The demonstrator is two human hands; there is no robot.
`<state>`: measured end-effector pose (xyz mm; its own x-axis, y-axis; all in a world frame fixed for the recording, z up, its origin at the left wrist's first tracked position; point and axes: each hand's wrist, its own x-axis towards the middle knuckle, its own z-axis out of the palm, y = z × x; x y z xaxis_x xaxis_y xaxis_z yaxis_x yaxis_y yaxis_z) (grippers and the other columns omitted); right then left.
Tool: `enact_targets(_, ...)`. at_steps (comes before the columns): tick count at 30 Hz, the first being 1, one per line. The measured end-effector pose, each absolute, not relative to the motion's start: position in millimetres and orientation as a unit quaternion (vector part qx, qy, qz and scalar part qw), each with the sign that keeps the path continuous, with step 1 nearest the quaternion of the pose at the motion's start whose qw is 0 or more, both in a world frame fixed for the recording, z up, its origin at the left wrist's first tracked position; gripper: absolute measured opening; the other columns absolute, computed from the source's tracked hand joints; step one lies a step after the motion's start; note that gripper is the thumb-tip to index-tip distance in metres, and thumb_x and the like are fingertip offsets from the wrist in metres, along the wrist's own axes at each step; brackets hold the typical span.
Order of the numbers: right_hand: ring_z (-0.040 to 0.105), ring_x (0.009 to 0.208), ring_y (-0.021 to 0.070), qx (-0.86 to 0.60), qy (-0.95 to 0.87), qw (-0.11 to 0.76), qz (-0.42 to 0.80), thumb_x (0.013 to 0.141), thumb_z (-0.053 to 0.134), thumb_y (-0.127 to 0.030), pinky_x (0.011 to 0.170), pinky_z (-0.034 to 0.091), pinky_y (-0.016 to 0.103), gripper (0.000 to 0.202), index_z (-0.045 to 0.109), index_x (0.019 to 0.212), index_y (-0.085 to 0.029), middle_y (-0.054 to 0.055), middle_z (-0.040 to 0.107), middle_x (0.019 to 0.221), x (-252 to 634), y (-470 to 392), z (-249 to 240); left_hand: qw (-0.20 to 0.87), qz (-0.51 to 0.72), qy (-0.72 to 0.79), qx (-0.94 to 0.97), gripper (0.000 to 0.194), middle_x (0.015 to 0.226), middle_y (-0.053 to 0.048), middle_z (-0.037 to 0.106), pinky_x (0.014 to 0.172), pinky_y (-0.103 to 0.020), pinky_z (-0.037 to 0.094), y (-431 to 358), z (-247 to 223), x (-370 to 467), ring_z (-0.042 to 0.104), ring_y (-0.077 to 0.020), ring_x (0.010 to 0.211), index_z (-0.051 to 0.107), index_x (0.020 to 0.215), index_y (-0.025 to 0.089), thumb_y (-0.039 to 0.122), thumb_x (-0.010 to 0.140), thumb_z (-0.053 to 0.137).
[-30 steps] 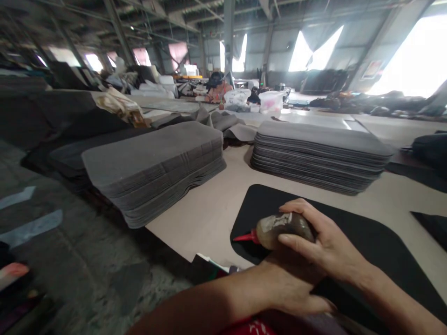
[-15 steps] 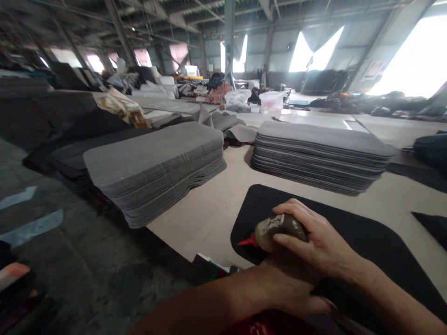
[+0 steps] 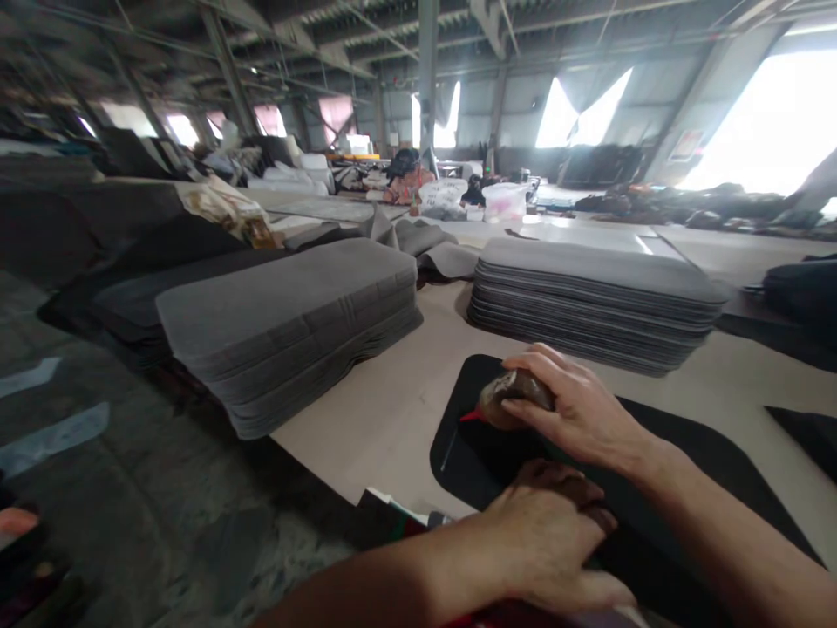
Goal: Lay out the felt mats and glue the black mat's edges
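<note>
My right hand (image 3: 575,401) is closed around a brownish squeeze bottle (image 3: 500,403) with a red pointed nozzle, held tilted with the nozzle toward the left. The nozzle tip is over a black sheet (image 3: 680,427) with rounded corners, near its left end. A thin pale line of glue (image 3: 449,449) runs along the sheet's left edge, below the tip. My left hand (image 3: 553,541) rests over the sheet's near side, its fingers bent and thumb spread apart; I see nothing held in it. Part of the sheet is hidden under both forearms.
A tall stack of grey sheets (image 3: 294,305) stands at the table's left edge, and another stack (image 3: 595,305) is behind the black sheet. Loose grey material (image 3: 425,240) lies between them. Another dark piece (image 3: 801,440) is at right. A person (image 3: 406,179) is far back.
My right hand has moved the bottle away from me along the sheet's left edge, and a pale line now shows behind the nozzle. My left hand has come more into view.
</note>
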<state>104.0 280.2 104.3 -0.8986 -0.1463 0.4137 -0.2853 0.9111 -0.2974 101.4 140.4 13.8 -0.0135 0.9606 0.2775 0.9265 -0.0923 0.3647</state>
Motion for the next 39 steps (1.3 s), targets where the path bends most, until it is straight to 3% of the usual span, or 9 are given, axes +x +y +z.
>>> enact_targets(5, 0.057, 0.101, 0.0228, 0.073, -0.959, 0.213, 0.17, 0.09, 0.063, -0.026, 0.086, 0.044, 0.036, 0.029, 0.055, 0.118, -0.024, 0.002, 0.058, 0.11, 76.2, 299.5, 99.8, 0.049, 0.221, 0.676, 0.701, 0.063, 0.138, -0.012, 0.056, 0.105, -0.047, 0.041, 140.5, 12.7, 100.0, 0.049, -0.0305, 0.127, 0.056, 0.132, 0.016, 0.066, 0.095, 0.051)
enact_targets(15, 0.059, 0.105, 0.0249, -0.038, -0.963, 0.248, 0.102, 0.089, 0.07, -0.029, 0.084, 0.044, 0.035, 0.029, 0.057, 0.114, -0.024, 0.002, 0.061, 0.114, 40.5, 329.9, 95.1, 0.069, 0.265, 0.655, 0.704, 0.068, 0.135, -0.011, 0.057, 0.113, -0.043, 0.032, 139.6, 3.7, 96.3, 0.046, -0.028, 0.131, 0.057, 0.134, 0.017, 0.07, 0.092, 0.053)
enact_targets(28, 0.057, 0.106, 0.0233, 0.004, -0.964, 0.241, 0.112, 0.089, 0.067, -0.027, 0.087, 0.042, 0.034, 0.029, 0.058, 0.117, -0.023, 0.003, 0.06, 0.112, 55.2, 312.3, 101.1, 0.085, 0.27, 0.665, 0.691, 0.067, 0.14, -0.011, 0.054, 0.114, -0.047, 0.032, 139.2, 4.0, 97.2, 0.045, -0.0292, 0.131, 0.056, 0.135, 0.019, 0.07, 0.091, 0.054)
enact_targets(39, 0.059, 0.086, 0.0229, -0.021, -0.914, 0.148, 0.377, 0.08, 0.065, -0.041, 0.078, 0.044, 0.036, 0.039, 0.064, 0.114, -0.022, 0.001, 0.065, 0.093, 93.2, 304.2, 97.0, 0.099, 0.257, 0.676, 0.684, 0.062, 0.139, -0.01, 0.055, 0.11, -0.05, 0.034, 138.2, 10.0, 100.3, 0.045, -0.0317, 0.13, 0.055, 0.134, 0.02, 0.067, 0.093, 0.054)
